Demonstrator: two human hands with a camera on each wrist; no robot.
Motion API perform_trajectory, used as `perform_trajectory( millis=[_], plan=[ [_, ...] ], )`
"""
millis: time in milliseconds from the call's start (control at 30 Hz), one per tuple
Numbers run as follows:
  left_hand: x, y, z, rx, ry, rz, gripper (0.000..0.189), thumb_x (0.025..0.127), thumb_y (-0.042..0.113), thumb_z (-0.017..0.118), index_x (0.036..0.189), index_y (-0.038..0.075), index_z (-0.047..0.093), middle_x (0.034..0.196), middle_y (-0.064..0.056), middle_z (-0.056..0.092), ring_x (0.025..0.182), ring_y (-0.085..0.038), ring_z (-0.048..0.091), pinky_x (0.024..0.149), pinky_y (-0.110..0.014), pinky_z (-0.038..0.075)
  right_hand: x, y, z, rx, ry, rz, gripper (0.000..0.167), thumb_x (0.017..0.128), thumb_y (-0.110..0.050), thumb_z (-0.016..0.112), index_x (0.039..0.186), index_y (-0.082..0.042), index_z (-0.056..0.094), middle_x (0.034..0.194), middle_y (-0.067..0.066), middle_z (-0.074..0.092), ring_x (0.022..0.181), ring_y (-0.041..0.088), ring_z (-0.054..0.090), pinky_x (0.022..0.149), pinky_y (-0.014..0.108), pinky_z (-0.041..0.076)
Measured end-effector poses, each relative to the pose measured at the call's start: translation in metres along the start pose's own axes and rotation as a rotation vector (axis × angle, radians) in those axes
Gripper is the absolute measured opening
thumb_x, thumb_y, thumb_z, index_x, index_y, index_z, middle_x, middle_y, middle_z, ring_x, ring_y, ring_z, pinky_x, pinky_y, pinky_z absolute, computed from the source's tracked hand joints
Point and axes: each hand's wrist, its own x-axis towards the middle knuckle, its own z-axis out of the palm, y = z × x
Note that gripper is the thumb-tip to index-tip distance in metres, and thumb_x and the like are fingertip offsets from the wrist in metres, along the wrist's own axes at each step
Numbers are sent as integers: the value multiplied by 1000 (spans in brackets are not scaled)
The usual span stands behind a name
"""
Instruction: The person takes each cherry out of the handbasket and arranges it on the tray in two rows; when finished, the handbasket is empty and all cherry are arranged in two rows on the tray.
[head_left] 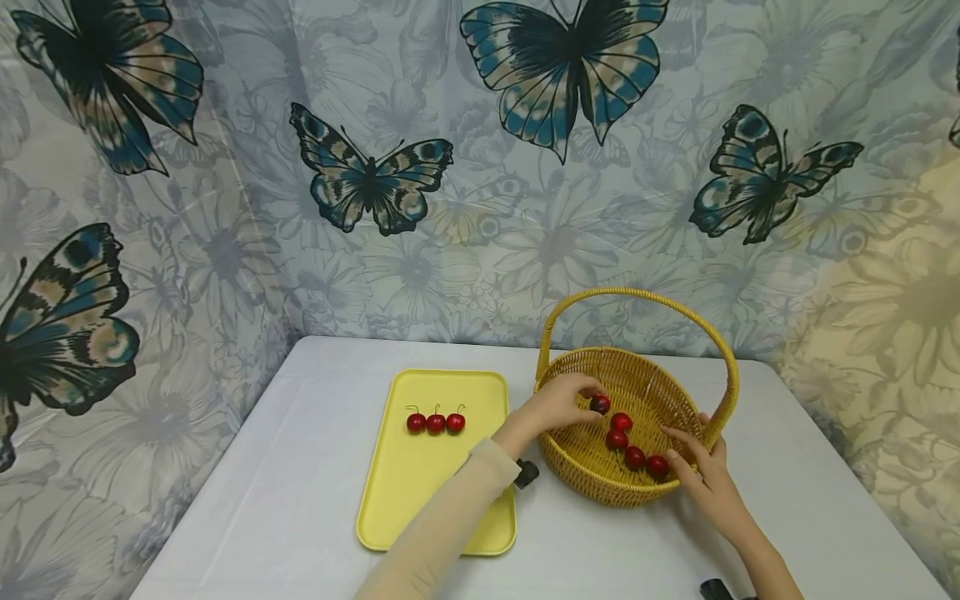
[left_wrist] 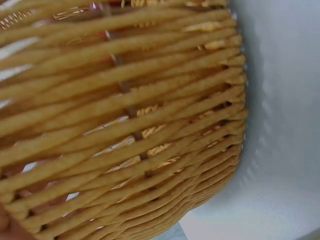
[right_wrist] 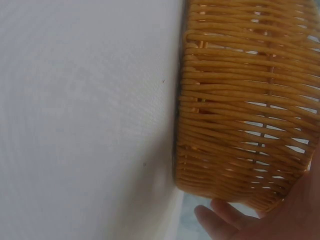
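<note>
My left hand (head_left: pixel 566 402) reaches over the left rim of the wicker basket (head_left: pixel 570 475) and pinches a dark red cherry (head_left: pixel 600 404) between thumb and fingers. More red cherries (head_left: pixel 634 457) lie below it on the basket's floor. At the basket's right side, my right hand (head_left: pixel 708 483) grips the rim, some fingers inside and others outside against the weave, as the right wrist view also shows (right_wrist: pixel 280 215). The left wrist view is filled by the basket's woven wall (left_wrist: pixel 125 110), which hides most of that hand there.
Left of the basket is a yellow tray (head_left: pixel 420 517), partly covered by the left sleeve. Three stemmed cherries (head_left: pixel 436 424) sit in a row on it. The basket's tall arched handle (head_left: pixel 637 292) rises over the opening. A white cloth (head_left: pixel 277 467) covers the table.
</note>
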Motion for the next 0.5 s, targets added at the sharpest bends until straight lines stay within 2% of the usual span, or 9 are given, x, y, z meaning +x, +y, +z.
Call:
perform_trajectory(
  millis=[267, 500],
  plan=[
    [-14, 9, -8, 1, 54, 37, 36, 85, 31, 67, 119, 20, 60, 117, 8, 60, 106, -3, 55, 89, -11, 41, 0, 0, 0, 6, 5, -3, 36, 97, -17, 45, 130, -2, 48, 153, 16, -10, 137, 44, -8, 81, 81, 19],
    [-31, 14, -13, -72, 111, 36, 36, 86, 25, 68, 121, 21, 60, 115, 8, 59, 102, -2, 55, 88, -16, 45, 0, 0, 0, 1, 3, -8, 36, 97, -16, 46, 130, -2, 48, 153, 16, -11, 137, 45, -8, 81, 81, 20]
  ],
)
